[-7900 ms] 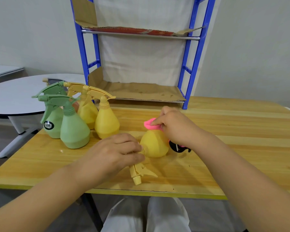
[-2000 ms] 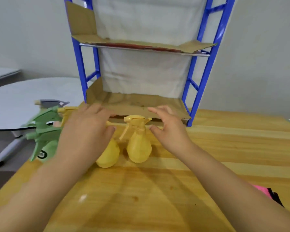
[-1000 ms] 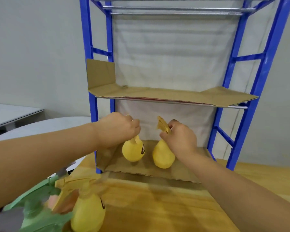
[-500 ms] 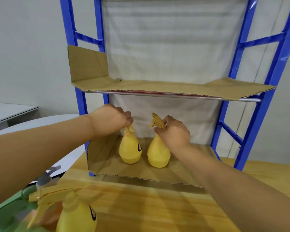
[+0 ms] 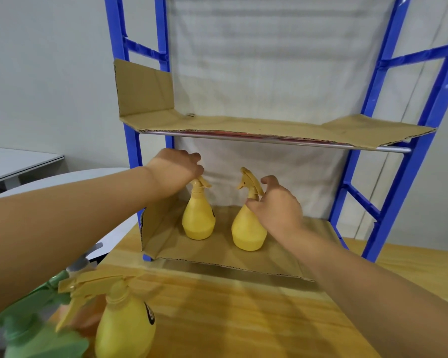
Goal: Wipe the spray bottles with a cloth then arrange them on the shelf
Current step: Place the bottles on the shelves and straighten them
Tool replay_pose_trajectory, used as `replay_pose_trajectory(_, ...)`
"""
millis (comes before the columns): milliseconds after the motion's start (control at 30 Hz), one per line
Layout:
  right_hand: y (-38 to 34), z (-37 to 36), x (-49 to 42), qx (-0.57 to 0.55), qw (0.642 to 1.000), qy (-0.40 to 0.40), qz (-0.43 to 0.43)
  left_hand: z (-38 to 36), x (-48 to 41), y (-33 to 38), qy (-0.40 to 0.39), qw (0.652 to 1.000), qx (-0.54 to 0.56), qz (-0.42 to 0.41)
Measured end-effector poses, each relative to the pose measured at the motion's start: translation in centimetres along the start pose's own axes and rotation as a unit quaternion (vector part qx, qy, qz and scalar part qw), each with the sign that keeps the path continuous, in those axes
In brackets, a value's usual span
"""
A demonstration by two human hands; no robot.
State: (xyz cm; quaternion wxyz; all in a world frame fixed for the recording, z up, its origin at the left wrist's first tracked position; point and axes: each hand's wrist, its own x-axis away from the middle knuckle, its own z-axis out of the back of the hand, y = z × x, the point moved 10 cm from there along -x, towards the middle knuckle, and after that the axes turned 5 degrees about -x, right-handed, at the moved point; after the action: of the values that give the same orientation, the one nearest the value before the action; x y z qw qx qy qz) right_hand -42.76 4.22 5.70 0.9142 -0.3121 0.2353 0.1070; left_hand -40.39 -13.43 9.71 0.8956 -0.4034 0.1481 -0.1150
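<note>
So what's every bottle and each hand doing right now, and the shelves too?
Left yellow bottle: upright on the bottom shelf.
Right yellow bottle: upright beside it, apart.
Left hand: fingers on the left bottle's sprayer.
Right hand: open, at the right bottle's neck.
Front yellow bottle: upright on the table.
Green bottle: on the table, blurred.
Upper shelf: holds no bottles.

Two spray bottles (image 5: pixel 219 220) are sitting side by side on the lower shelf (image 5: pixel 217 257); more bottles (image 5: pixel 124 329) are standing front-left on the tabletop (image 5: pixel 243 319).
</note>
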Motion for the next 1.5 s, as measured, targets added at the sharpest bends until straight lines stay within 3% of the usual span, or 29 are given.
replay_pose_trajectory(200,-0.4,1.0,1.7,-0.025,1.000,0.009,0.000,0.4,0.6,-0.9,0.010,0.998,0.042,0.037)
replay_pose_trajectory(333,-3.6,2.1,4.7,-0.044,0.998,0.000,0.048,0.8,3.1,-2.2,0.014,0.994,0.073,0.074)
replay_pose_trajectory(467,-9.6,1.7,8.5,-0.092,0.986,-0.064,0.120,0.9,8.4,-3.2,-0.025,0.986,0.131,0.101)
replay_pose_trajectory(600,-15.5,-1.0,13.2,-0.129,0.956,-0.158,0.209,2.3,16.8,-3.9,-0.035,0.952,0.268,0.142)
replay_pose_trajectory(767,-18.7,-5.8,17.6,-0.117,0.933,-0.255,0.226,2.9,25.7,-4.6,-0.042,0.913,0.348,0.209)
replay_pose_trajectory(933,-19.6,-5.7,18.7,-0.102,0.946,-0.200,0.236,3.9,30.2,-3.7,-0.033,0.860,0.440,0.255)
replay_pose_trajectory(1133,-21.3,-3.9,19.2,-0.027,0.947,-0.151,0.283,4.7,31.0,-2.8,-0.014,0.839,0.459,0.294)
replay_pose_trajectory(1233,-19.6,-2.0,18.4,-0.020,0.955,-0.138,0.261,4.6,31.1,-2.4,-0.030,0.846,0.438,0.303)
replay_pose_trajectory(1400,-15.4,4.9,15.1,0.000,0.969,-0.050,0.243,5.8,29.3,-0.7,-0.045,0.901,0.329,0.280)
replay_pose_trajectory(1500,-12.9,7.7,13.0,0.067,0.963,-0.026,0.260,7.3,27.1,1.3,-0.020,0.904,0.337,0.263)
